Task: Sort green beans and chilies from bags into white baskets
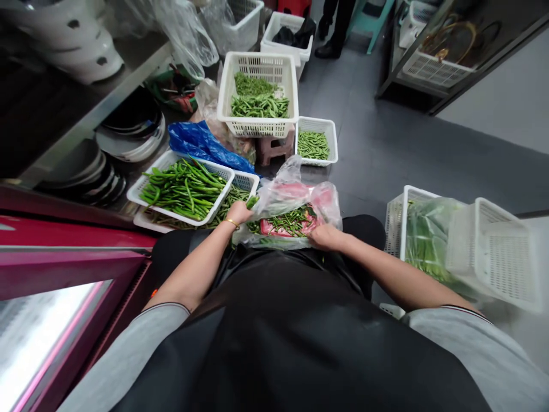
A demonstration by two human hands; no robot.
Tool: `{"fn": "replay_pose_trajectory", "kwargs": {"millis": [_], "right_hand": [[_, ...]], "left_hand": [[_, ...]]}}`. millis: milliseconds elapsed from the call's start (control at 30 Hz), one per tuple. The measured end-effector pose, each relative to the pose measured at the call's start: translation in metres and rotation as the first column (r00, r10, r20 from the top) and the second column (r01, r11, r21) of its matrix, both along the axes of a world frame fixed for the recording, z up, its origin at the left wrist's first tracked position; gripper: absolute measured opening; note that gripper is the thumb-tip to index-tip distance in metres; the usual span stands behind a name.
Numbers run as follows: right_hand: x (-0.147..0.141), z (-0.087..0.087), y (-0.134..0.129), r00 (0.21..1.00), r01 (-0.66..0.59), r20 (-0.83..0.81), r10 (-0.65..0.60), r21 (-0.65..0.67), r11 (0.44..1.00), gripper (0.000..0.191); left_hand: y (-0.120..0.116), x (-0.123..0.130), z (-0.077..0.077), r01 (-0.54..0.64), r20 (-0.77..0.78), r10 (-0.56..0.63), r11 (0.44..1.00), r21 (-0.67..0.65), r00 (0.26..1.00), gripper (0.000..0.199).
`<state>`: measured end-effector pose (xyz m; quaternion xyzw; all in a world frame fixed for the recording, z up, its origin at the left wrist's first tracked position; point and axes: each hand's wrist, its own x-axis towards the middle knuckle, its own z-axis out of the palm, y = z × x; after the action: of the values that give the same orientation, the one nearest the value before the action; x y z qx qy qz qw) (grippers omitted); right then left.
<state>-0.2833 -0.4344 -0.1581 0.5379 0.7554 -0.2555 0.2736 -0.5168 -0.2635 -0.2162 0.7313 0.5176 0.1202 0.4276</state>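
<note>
My left hand (240, 213), with a gold bangle at its wrist, is closed around green chili peppers (252, 201); only their ends show. It is at the left side of a clear plastic bag (295, 191) lying open over my lap. Inside the bag, thin green stems and scraps (291, 221) lie on something red (271, 228). My right hand (326, 236) is closed at the bag's right edge, its fingertips beside the scraps; what they grip is hidden. Left of the bag, a white basket (136, 195) holds long green chili peppers (184, 189).
Beneath the chili basket are other white baskets (253, 182). Ahead, a basket of green pods (259, 106) rests on a stool (274, 150), beside a smaller basket of pods (313, 145). Bagged greens (429, 234) stand at right. A red cabinet (86, 229) borders my left.
</note>
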Motion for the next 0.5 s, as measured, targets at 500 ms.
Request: {"fn": "replay_pose_trajectory", "kwargs": {"millis": [500], "right_hand": [[0.046, 0.084, -0.019, 1.0, 0.021, -0.015, -0.02, 0.049, 0.999, 0.026]], "left_hand": [[0.016, 0.071, 0.148, 0.11, 0.409, -0.028, 0.978, -0.177, 0.912, 0.014]]}}
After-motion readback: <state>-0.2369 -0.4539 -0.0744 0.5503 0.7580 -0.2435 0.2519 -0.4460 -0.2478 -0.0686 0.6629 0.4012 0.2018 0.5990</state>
